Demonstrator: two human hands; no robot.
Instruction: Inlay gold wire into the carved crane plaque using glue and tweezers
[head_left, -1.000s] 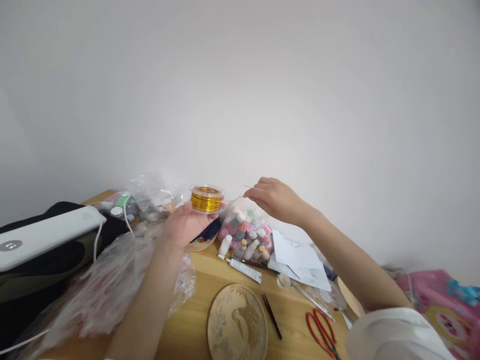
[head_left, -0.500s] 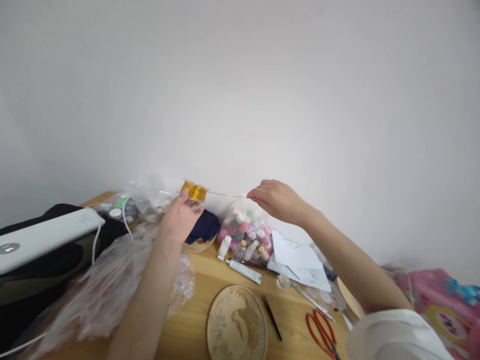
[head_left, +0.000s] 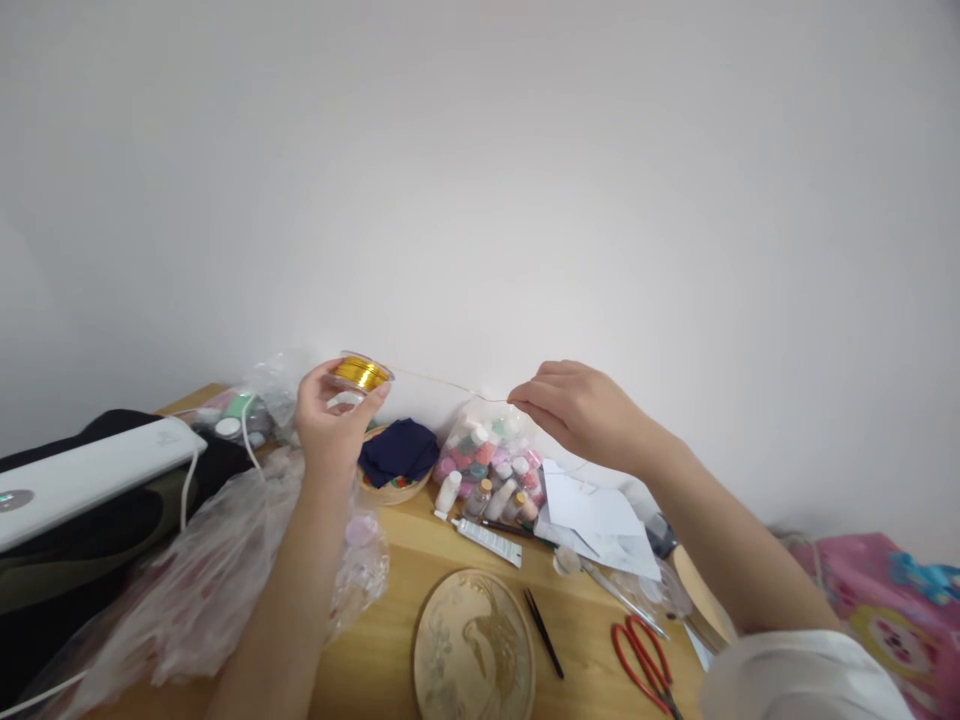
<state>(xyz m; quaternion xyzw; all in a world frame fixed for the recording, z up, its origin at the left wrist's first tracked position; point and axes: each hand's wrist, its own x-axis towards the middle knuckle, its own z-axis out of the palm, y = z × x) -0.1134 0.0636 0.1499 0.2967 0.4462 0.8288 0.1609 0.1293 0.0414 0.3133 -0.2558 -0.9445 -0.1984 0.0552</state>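
A clear spool wound with shiny gold wire (head_left: 362, 373) is held up by its rims in my left hand (head_left: 334, 415), thumb on the right side and fingers on the left. From the spool a thin strand (head_left: 442, 381) runs right, slightly slack, to my right hand (head_left: 581, 410), whose fingertips pinch it. Both hands are raised above the back of the table, in front of the pale wall. Below them lies a round, beige plaque with a raised bird design (head_left: 474, 645), with black tweezers (head_left: 544, 633) beside it.
Red-handled scissors (head_left: 643, 662) lie at the right front. Behind are a bag of small bottles (head_left: 491, 455), a white tube (head_left: 487, 541), papers (head_left: 596, 515) and dark blue cloth (head_left: 399, 452) in a basket. Crumpled plastic (head_left: 217, 590) and a white device (head_left: 97, 480) are at left.
My left hand has moved left and turned, tilting the spool. My right hand has shifted slightly right. The strand between them is longer and slacker.
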